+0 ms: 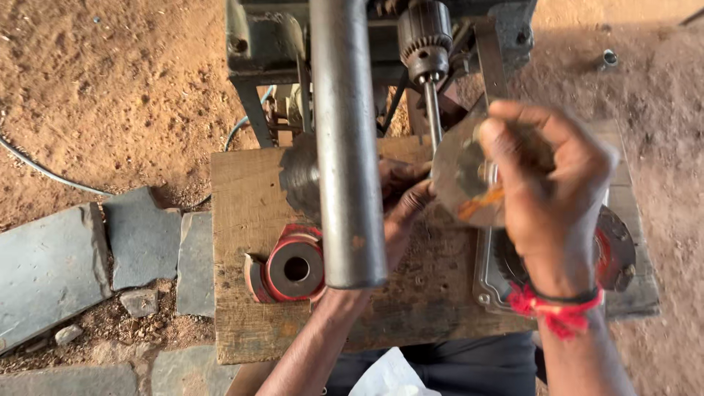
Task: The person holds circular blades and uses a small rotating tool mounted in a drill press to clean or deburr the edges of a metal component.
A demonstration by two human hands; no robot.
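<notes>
Dirt yard, wooden board [249, 213] under a drill [425, 44]. A steel column [348, 147] hides part of the left hand [400, 205], fingers curled on a metal disc [462, 176]. Right hand [550, 176] closed on that disc too; red flange [293, 268] near the board's front-left corner.

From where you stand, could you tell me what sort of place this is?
Probably an outdoor, makeshift metal workshop: a drill press chuck hangs over a rough wooden board set on bare red earth, and a red metal part lies on it.

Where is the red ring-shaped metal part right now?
In the head view, the red ring-shaped part lies on the wooden board, lower left, just left of the grey steel column and the left hand's forearm.
</notes>
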